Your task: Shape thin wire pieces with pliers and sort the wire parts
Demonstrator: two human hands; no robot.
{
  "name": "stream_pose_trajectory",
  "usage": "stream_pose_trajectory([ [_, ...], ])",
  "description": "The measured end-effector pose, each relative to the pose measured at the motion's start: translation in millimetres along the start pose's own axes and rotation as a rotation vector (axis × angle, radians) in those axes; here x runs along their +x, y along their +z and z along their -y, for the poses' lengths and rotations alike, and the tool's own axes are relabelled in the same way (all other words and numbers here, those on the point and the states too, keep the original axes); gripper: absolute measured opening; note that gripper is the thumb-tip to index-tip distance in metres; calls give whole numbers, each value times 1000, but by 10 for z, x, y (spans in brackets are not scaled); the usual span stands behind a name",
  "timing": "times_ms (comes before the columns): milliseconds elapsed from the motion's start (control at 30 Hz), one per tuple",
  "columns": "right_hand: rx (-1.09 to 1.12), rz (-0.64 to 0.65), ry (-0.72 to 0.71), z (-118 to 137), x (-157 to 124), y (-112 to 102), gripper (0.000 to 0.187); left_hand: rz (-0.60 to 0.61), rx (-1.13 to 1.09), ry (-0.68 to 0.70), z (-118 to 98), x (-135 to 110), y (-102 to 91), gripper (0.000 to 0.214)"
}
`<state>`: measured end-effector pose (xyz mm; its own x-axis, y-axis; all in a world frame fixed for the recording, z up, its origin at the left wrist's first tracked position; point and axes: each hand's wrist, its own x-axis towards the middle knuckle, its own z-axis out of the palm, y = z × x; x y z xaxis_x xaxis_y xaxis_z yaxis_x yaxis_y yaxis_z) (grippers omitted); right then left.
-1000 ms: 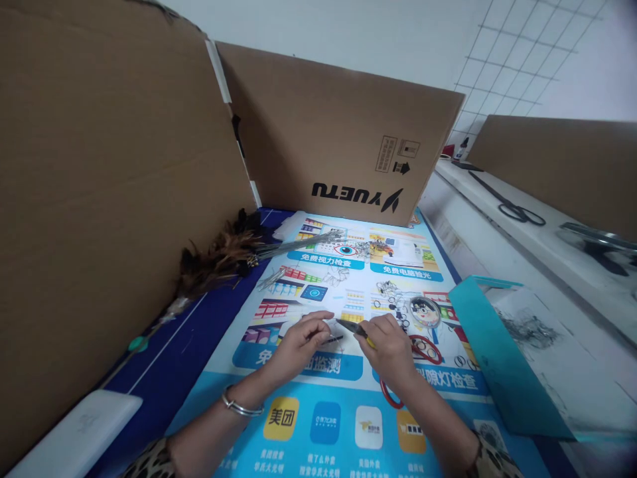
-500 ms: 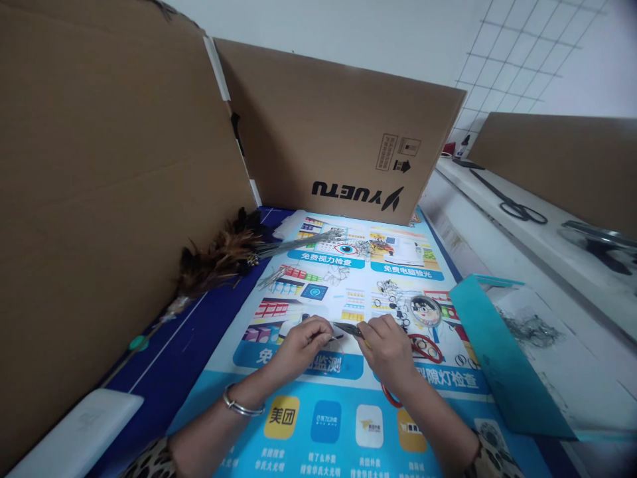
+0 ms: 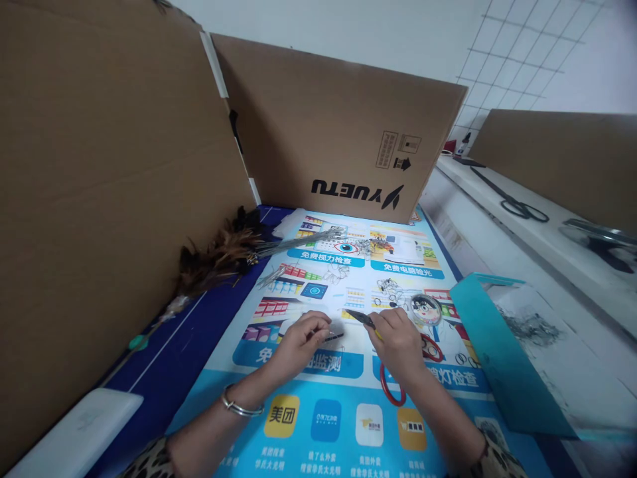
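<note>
My right hand [image 3: 398,342] is closed around a pair of pliers [image 3: 359,318] with dark jaws and a bit of yellow handle showing. The jaws point left, over the printed sheet. Thumb and fingers of my left hand [image 3: 304,340] are pinched together; whatever lies between them is too small to make out. Just right of those fingertips is a thin dark strip [image 3: 334,337]. A gap separates the plier tips from my left fingers. Red loop handles [image 3: 393,386] show partly beneath my right hand, the rest hidden.
Small black rings and wire bits [image 3: 391,292] lie beyond my right hand, beside a round tin [image 3: 425,310]. Thin metal wires [image 3: 303,240] and brown feathers [image 3: 223,249] lie at left. A teal box [image 3: 512,372] holds tangled wire. Cardboard panels [image 3: 338,126] stand behind and left.
The pliers and my right hand have moved slightly right and up, away from my left fingers. More of the red loop shows. My left hand has shifted only a little.
</note>
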<state>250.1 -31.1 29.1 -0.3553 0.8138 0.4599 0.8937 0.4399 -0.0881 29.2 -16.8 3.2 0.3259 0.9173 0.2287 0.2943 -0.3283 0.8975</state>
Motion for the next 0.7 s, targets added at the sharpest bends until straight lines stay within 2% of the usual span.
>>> stream_pose_trajectory([
  [100,23,6,-41,10,-1,-13,19,-18,61,-19,10,-4,-1,17],
  [233,0,74,-111,33,-2,-36,19,5,121,-66,16,-16,4,17],
  [700,-111,142,-180,52,13,-77,16,1,234,-28,8,-13,-4,15],
])
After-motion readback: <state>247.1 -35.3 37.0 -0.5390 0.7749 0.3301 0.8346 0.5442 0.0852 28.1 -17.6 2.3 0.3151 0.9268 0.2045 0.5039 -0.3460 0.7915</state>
